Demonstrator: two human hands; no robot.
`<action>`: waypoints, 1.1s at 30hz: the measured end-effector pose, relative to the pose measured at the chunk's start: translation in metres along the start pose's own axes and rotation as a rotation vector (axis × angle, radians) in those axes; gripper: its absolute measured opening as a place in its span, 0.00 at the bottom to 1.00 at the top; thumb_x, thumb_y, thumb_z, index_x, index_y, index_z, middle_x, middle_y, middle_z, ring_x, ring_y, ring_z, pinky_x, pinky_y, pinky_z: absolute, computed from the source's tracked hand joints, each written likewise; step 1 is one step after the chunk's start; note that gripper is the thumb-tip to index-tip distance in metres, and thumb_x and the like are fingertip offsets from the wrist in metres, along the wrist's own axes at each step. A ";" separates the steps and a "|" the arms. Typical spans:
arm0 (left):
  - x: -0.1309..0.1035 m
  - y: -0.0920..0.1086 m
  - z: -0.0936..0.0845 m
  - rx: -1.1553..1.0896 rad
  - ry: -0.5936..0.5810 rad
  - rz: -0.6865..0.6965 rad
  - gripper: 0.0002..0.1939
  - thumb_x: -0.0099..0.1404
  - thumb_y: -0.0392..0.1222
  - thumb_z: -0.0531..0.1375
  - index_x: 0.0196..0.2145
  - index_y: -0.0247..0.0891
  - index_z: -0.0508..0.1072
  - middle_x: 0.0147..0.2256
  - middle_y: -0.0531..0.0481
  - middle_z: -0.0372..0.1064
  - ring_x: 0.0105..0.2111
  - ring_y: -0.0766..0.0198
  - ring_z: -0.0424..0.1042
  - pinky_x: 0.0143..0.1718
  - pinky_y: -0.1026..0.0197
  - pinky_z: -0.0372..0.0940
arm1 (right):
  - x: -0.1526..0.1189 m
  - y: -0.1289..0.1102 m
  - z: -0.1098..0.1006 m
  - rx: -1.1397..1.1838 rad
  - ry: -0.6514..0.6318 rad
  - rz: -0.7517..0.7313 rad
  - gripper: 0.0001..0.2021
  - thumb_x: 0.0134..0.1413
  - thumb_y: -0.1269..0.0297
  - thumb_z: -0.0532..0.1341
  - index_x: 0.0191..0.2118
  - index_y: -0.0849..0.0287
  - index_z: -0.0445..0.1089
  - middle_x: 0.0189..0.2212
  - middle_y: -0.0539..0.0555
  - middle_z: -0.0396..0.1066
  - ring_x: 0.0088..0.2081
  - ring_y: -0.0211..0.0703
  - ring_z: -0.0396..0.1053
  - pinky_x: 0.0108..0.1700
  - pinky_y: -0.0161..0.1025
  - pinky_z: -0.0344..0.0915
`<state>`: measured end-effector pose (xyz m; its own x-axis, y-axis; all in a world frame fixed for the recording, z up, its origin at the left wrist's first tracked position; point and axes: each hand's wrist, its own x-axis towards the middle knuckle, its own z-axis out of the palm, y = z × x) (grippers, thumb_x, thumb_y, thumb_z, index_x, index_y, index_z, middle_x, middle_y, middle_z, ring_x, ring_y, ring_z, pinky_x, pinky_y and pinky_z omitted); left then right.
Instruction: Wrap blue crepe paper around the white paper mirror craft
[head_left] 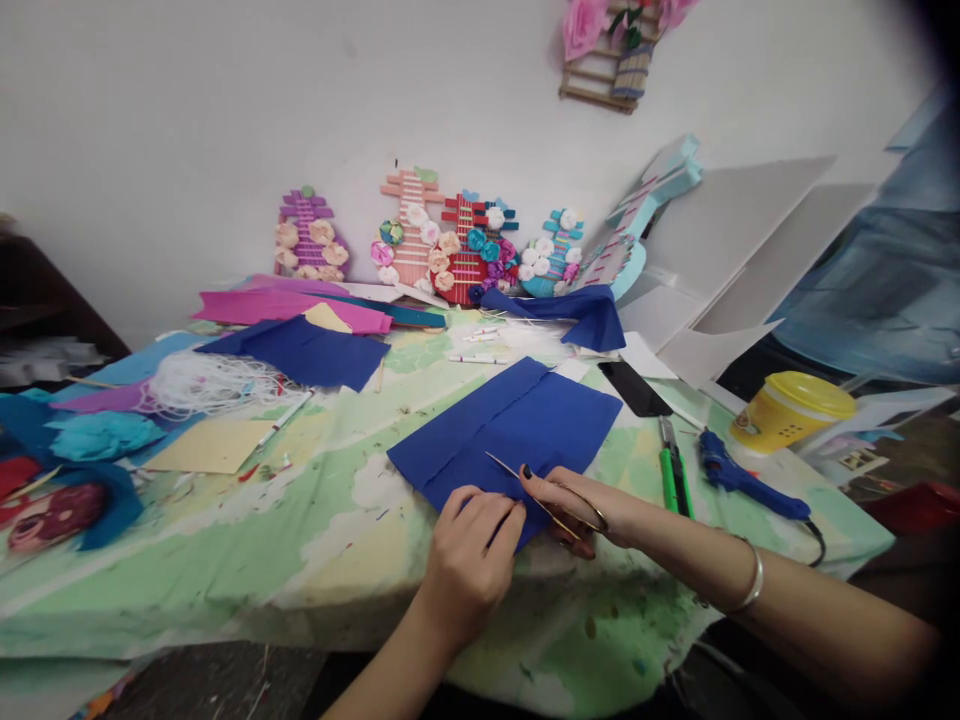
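Note:
A sheet of dark blue paper (517,420) with a crease across it lies on the table in front of me. My left hand (476,545) grips its near edge, with the fingers curled over the paper. In my right hand (574,505) are scissors (559,520) with gold-coloured handles, my fingers around the loops. One pointed blade shows above the sheet, just beyond my left fingertips. Whether the other blade is under the paper is hidden.
To the right lie a green box cutter (673,470), a black phone (635,388), a blue glue gun (750,475) and a yellow tub (795,410). White string (217,385) and more blue paper (311,350) are at left. Decorated instrument-shaped crafts (409,235) stand against the wall.

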<state>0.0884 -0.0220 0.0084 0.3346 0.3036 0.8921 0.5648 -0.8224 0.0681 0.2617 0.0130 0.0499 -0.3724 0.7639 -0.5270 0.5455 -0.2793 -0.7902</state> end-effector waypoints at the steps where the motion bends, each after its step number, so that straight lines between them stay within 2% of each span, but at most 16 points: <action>1: -0.001 0.000 0.001 0.000 0.001 -0.001 0.13 0.61 0.27 0.50 0.40 0.29 0.71 0.33 0.39 0.73 0.34 0.58 0.72 0.36 0.52 0.66 | 0.001 0.001 0.000 0.000 0.013 0.007 0.33 0.50 0.34 0.51 0.12 0.59 0.56 0.06 0.47 0.55 0.08 0.31 0.52 0.11 0.30 0.48; 8: -0.007 0.000 0.004 0.011 0.009 -0.026 0.13 0.60 0.27 0.50 0.40 0.28 0.71 0.33 0.39 0.73 0.34 0.57 0.72 0.36 0.51 0.66 | 0.005 0.008 -0.002 -0.002 0.065 -0.045 0.30 0.46 0.38 0.59 0.12 0.59 0.54 0.07 0.45 0.52 0.08 0.28 0.46 0.10 0.30 0.42; 14: -0.008 0.000 0.003 0.042 0.021 0.001 0.13 0.61 0.27 0.50 0.40 0.28 0.71 0.33 0.39 0.74 0.34 0.57 0.72 0.36 0.52 0.66 | 0.006 0.004 0.000 0.007 0.077 -0.010 0.29 0.49 0.39 0.57 0.13 0.59 0.55 0.07 0.45 0.54 0.09 0.29 0.49 0.11 0.30 0.44; 20: -0.004 0.002 0.000 0.038 0.021 0.009 0.13 0.61 0.28 0.50 0.40 0.30 0.72 0.33 0.40 0.74 0.35 0.58 0.73 0.37 0.53 0.66 | 0.003 -0.011 0.001 0.023 0.019 -0.075 0.31 0.52 0.39 0.54 0.11 0.59 0.55 0.05 0.47 0.53 0.09 0.31 0.52 0.12 0.31 0.45; 27: -0.002 0.006 0.003 -0.003 0.033 -0.028 0.13 0.62 0.28 0.49 0.40 0.30 0.72 0.32 0.41 0.73 0.34 0.59 0.72 0.37 0.53 0.66 | 0.016 0.002 -0.001 -0.031 0.083 -0.074 0.30 0.47 0.38 0.58 0.12 0.57 0.52 0.03 0.44 0.50 0.07 0.30 0.48 0.10 0.30 0.44; 30: -0.005 0.004 0.001 -0.005 0.022 -0.020 0.14 0.60 0.27 0.50 0.41 0.29 0.71 0.34 0.40 0.73 0.37 0.58 0.71 0.39 0.53 0.65 | 0.018 0.008 -0.002 -0.008 0.071 -0.090 0.29 0.46 0.39 0.59 0.13 0.57 0.52 0.05 0.43 0.49 0.07 0.29 0.46 0.09 0.30 0.43; 33: -0.012 -0.004 -0.004 0.024 -0.056 -0.036 0.18 0.59 0.27 0.51 0.46 0.30 0.70 0.41 0.39 0.73 0.44 0.53 0.69 0.44 0.49 0.62 | 0.019 0.010 -0.003 0.010 0.063 -0.079 0.28 0.47 0.38 0.58 0.15 0.58 0.54 0.06 0.43 0.50 0.08 0.29 0.46 0.09 0.30 0.43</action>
<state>0.0797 -0.0244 -0.0004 0.3548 0.3597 0.8630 0.5951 -0.7988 0.0883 0.2622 0.0261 0.0328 -0.3654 0.8189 -0.4426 0.5092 -0.2223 -0.8315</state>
